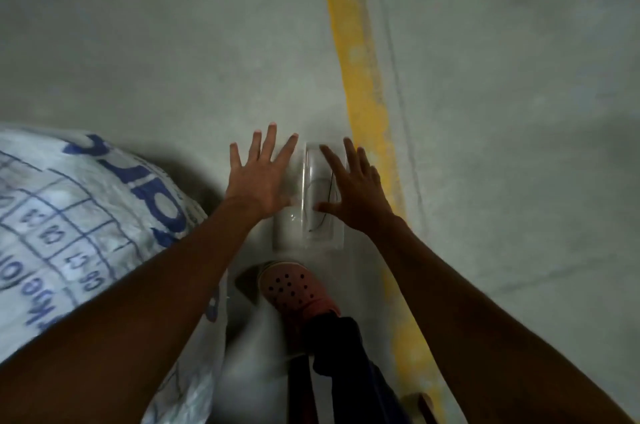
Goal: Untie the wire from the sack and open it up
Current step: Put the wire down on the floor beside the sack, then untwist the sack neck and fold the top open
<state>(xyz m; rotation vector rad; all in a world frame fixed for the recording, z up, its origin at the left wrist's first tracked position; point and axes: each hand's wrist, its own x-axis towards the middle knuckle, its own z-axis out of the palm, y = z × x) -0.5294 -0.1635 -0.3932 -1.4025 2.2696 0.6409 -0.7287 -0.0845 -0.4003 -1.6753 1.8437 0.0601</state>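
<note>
- We have both hands out in front with fingers splayed wide: the left hand [260,177] holds nothing, and the right hand [353,189] holds nothing either.
- The sack [86,215], white with blue print, sits well apart to the left of the left grip, partly under that forearm.
- Between the two grips, on the floor [173,42], lies a clear plastic container [311,202] with a thin dark wire [327,202] in or on it; whether that is the sack's tie we cannot say.
- Judging the step: we should turn toward the sack, find its gathered neck, pin the cloth with one grip and unwind the twist with the other, not yank.
- Hard to make out: the sack's mouth is out of view, so tied or loose, we cannot tell.
- The sack runs off the left edge, and motion blur smears its print.
- A pink shoe [294,288] stands just below the container; the yellow line [363,77] runs right of the right grip.
</note>
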